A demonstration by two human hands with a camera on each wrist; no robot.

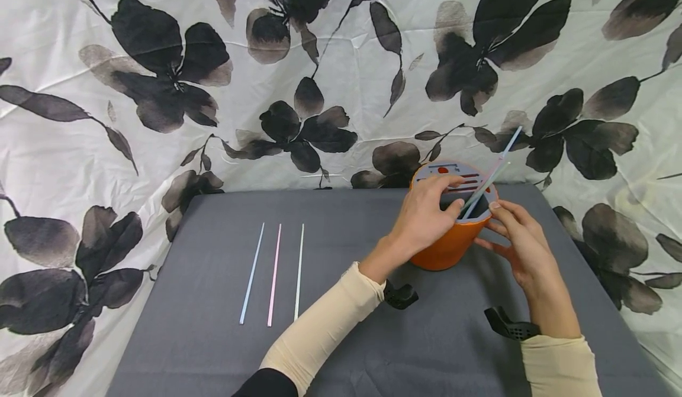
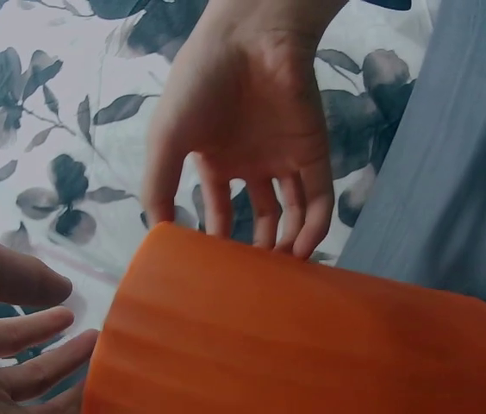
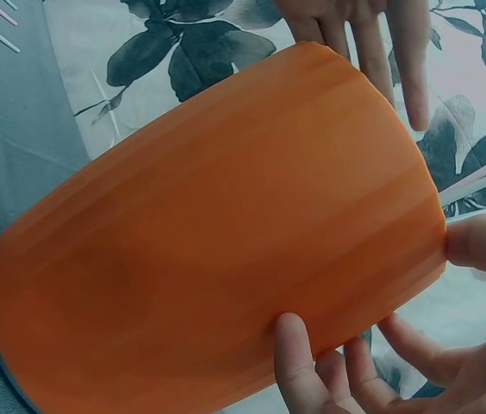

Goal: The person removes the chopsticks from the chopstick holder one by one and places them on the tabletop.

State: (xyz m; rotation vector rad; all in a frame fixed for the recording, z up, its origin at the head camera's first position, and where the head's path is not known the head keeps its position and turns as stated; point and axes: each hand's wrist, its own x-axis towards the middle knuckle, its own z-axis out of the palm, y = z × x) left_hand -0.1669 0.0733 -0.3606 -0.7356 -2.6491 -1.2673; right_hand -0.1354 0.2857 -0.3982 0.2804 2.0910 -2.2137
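An orange utensil holder with a slotted grey top stands toward the back right of the table. Thin pastel straws lean to the right out of its large front opening; pink, pale green and light blue show in the right wrist view. My left hand hovers over the holder's top, fingers loosely extended, the thumb close by the straws. With its thumb at the rim and fingers spread along the side, my right hand holds the holder's right side. Its fingertips touch the orange wall.
Left of the holder, a blue straw, a pink straw and a pale green straw lie roughly parallel on the grey table. A floral cloth hangs behind the table's back edge.
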